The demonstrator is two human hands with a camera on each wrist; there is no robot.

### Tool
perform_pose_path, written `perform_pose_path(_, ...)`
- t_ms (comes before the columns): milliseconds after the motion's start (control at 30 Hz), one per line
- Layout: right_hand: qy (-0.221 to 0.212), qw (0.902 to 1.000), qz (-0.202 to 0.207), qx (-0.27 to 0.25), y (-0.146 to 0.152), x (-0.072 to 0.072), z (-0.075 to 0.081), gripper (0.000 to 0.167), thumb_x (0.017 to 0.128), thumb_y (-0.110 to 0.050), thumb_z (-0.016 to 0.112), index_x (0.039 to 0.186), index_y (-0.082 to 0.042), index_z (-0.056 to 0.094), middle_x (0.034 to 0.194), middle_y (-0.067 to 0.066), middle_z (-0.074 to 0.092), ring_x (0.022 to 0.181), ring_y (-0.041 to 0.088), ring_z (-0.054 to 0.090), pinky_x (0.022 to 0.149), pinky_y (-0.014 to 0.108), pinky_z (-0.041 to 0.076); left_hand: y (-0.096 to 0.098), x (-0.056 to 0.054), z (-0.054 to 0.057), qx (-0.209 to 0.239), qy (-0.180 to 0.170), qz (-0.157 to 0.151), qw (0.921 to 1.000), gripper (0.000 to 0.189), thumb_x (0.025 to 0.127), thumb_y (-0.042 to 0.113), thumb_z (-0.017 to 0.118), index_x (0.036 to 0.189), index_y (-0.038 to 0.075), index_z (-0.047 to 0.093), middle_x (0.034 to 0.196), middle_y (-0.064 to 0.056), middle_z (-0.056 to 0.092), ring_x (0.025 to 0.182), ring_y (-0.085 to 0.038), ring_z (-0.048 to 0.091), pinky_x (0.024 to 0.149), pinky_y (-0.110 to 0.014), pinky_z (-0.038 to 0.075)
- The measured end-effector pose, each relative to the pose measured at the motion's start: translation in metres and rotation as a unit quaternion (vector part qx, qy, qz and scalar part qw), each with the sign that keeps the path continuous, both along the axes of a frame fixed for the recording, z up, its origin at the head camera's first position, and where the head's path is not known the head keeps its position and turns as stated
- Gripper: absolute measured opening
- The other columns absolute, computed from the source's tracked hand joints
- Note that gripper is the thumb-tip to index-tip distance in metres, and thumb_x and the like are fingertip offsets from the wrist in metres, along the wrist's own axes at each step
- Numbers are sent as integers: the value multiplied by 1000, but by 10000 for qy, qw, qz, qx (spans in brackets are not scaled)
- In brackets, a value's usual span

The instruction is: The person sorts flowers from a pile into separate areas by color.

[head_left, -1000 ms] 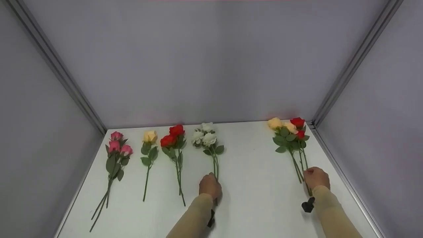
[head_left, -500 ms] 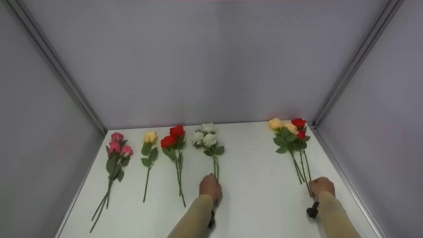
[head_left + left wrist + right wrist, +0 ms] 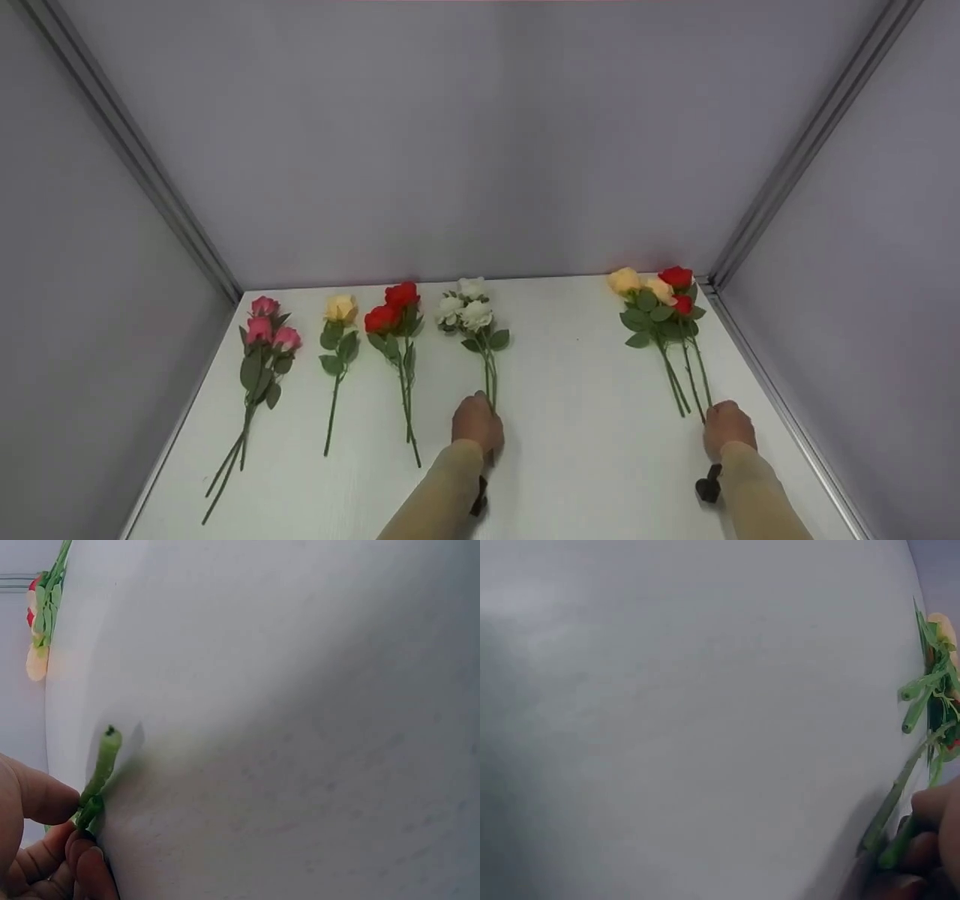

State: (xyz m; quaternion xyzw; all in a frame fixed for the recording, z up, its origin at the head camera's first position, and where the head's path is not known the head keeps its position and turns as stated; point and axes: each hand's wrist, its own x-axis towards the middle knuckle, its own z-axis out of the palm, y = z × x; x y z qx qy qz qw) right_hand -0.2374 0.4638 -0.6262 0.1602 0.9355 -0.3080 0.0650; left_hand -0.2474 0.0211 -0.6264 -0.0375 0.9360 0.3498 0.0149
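Note:
My left hand (image 3: 477,426) pinches the green stems of several white flowers (image 3: 475,315) lying near the middle of the white table. In the left wrist view, the cut stem ends (image 3: 105,757) poke out past the thumb and fingers. Over at the right, my right hand (image 3: 729,429) holds the lower stem of a red rose (image 3: 676,277). Seen from the right wrist, one green stem (image 3: 898,844) sits in the fingers, and a second stem (image 3: 889,806) runs close beside it. Two yellow roses (image 3: 624,280) overlap the red ones, their stems left of my right hand.
Left of the white flowers lie two red roses (image 3: 384,320), a single yellow rose (image 3: 341,309) and a bunch of pink roses (image 3: 259,330). Grey panels (image 3: 480,142) enclose the table at the back and both sides. A black wrist camera (image 3: 707,487) hangs at my right sleeve.
My right hand first slid back and right down the red rose stems, then edged slightly forward, and the stem ends shifted right. The left hand stays put on the white flowers' stems.

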Motion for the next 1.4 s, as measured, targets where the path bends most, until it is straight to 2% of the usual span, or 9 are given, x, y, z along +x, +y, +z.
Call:
perform_pose_path(100, 43, 9998, 29, -191, 4, 2, -5, 50, 105, -25, 22, 133, 15, 35, 121, 37, 49, 112, 52, 48, 89, 58, 41, 0, 0, 0, 36, -14, 30, 10000, 6, 91, 8, 60, 94, 4, 58, 82, -7, 56, 79, -25, 60, 72, -41, 51)
perform_pose_path(233, 192, 9995, 109, -244, 9, 4, -11, 50, 105, -27, 23, 132, 13, 37, 119, 33, 52, 108, 48, 51, 88, 56, 42, -1, 0, 0, 6, 102, 18, 9999, 5, 90, 7, 60, 93, 4, 58, 80, -6, 56, 78, -26, 61, 71, -42, 51)
perform_pose_path(433, 188, 9986, 129, -483, 12, 9, -8, 55, 104, -33, 24, 135, 13, 33, 127, 34, 45, 115, 48, 46, 96, 57, 36, -2, -1, -3, -75, 217, -55, 9997, 4, 90, 7, 59, 92, 3, 59, 80, -6, 57, 78, -25, 61, 71, -41, 51)
perform_pose_path(567, 190, 9955, 1, -930, 14, 11, -6, 59, 104, -37, 24, 137, 11, 31, 129, 32, 43, 116, 45, 44, 97, 55, 36, -1, -2, -2, 6, 180, 5, 9998, 6, 91, 8, 60, 93, 3, 60, 81, -7, 58, 80, -26, 61, 72, -42, 50)
perform_pose_path(800, 145, 9830, -340, -1798, 17, 18, -10, 60, 103, -43, 24, 140, 4, 29, 133, 25, 40, 119, 37, 41, 97, 51, 37, 0, -1, 1, 7, 139, 57, 9999, 7, 91, 9, 59, 94, 3, 60, 81, -6, 57, 79, -25, 60, 72, -41, 50)
perform_pose_path(967, 258, 9804, -469, -1897, 17, 21, -15, 64, 102, -48, 25, 142, 2, 29, 135, 24, 38, 121, 36, 40, 99, 51, 35, 1, 2, 2, 61, 129, 96, 9999, 6, 91, 9, 59, 92, 3, 59, 79, -6, 56, 77, -23, 59, 71, -41, 50)
perform_pose_path(1100, 384, 9798, -531, -1891, 15, 22, -18, 60, 103, -46, 24, 140, 1, 32, 134, 22, 39, 119, 34, 40, 98, 49, 35, 1, 3, 2, 155, 214, 114, 9996, 6, 90, 8, 59, 92, 3, 59, 80, -6, 57, 78, -23, 60, 72, -41, 50)
perform_pose_path(1400, 642, 9757, -432, -2049, 16, 25, -19, 54, 105, -41, 25, 138, 1, 34, 141, 24, 37, 129, 36, 35, 104, 49, 30, -1, 9, -1, 398, 218, 76, 9989, 5, 90, 9, 61, 91, 6, 57, 81, -3, 55, 79, -21, 58, 71, -39, 49)
